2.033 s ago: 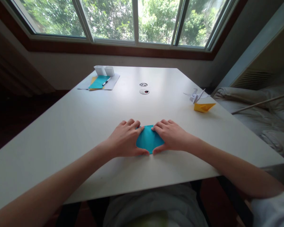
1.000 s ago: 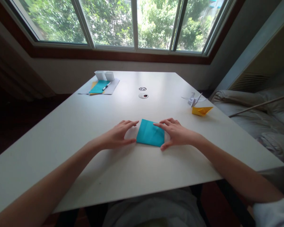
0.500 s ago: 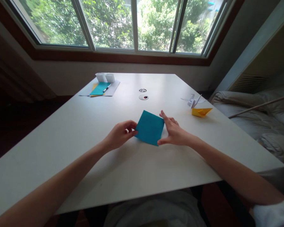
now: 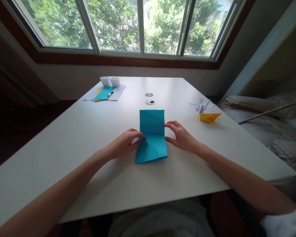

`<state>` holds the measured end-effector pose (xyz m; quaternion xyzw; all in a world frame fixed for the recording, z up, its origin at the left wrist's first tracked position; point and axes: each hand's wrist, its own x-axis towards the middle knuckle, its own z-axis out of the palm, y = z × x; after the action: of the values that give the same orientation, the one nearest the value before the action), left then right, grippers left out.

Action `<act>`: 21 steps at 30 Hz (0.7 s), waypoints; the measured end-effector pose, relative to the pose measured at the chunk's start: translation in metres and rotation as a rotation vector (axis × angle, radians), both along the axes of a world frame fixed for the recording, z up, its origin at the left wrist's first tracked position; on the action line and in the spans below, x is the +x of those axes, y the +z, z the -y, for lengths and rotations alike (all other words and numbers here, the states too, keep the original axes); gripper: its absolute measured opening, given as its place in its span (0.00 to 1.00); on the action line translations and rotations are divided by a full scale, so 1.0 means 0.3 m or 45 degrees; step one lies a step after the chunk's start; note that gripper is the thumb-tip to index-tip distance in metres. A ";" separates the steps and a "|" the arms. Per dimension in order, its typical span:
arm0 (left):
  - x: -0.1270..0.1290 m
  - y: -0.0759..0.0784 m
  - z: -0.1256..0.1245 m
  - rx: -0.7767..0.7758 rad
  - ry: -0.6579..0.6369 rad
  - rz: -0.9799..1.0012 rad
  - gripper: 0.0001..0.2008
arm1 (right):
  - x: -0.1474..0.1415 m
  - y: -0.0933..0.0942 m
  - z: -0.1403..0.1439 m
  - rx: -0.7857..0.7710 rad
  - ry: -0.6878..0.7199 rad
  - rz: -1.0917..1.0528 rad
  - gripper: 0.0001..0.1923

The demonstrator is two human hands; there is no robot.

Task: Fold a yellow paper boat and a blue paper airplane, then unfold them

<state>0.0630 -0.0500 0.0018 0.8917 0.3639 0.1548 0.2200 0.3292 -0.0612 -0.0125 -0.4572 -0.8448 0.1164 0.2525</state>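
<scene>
In front of me on the white table (image 4: 108, 184) is a sheet of blue paper (image 4: 151, 148), opened out into an upright rectangle. A crease runs across its middle, and fainter slanted creases mark the lower half. My left hand (image 4: 125, 141) pinches its left edge near the crease, index finger on top and thumb at the edge. At the right edge, my right hand (image 4: 180, 135) grips lightly with its fingertips on the upper half; its thumb rests lower, by the crease. The near edge of the paper lifts slightly and looks doubled.
To the right stand a yellow paper boat (image 4: 210, 118) and a white paper crane (image 4: 200, 107). Two round inserts (image 4: 150, 102) sit mid-table. At the far left are blue paper (image 4: 104, 93), a pen (image 4: 111, 92) and white folded boxes (image 4: 114, 82) on white sheets.
The blue paper was a smaller tilted square; now it is unfolded into a longer rectangle and turned straight. My right fingers have drawn closer together along its edge.
</scene>
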 end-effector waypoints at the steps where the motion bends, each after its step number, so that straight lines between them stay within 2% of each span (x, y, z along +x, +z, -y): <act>1: 0.002 -0.002 0.002 0.014 0.004 -0.010 0.14 | -0.004 -0.001 -0.001 -0.043 -0.023 -0.061 0.22; 6: 0.004 -0.021 0.007 0.098 0.017 -0.109 0.23 | -0.020 0.008 -0.003 -0.357 -0.016 -0.246 0.18; 11: 0.009 -0.028 0.014 0.087 0.042 -0.174 0.23 | -0.044 0.020 0.009 -0.568 0.057 -0.601 0.21; 15: 0.028 0.005 0.044 -0.030 0.094 0.001 0.24 | -0.070 0.029 0.022 -0.781 0.092 -0.989 0.29; 18: 0.048 0.038 0.075 -0.120 0.221 0.143 0.30 | -0.087 0.032 0.027 -0.853 0.021 -1.223 0.36; 21: 0.070 0.053 0.098 -0.196 0.326 0.219 0.38 | -0.100 0.030 0.031 -0.907 -0.028 -1.372 0.38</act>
<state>0.0840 -0.0795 0.0178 0.8019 0.4654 0.2289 0.2965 0.2991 -0.0704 -0.0036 -0.3993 -0.5045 0.6003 0.4750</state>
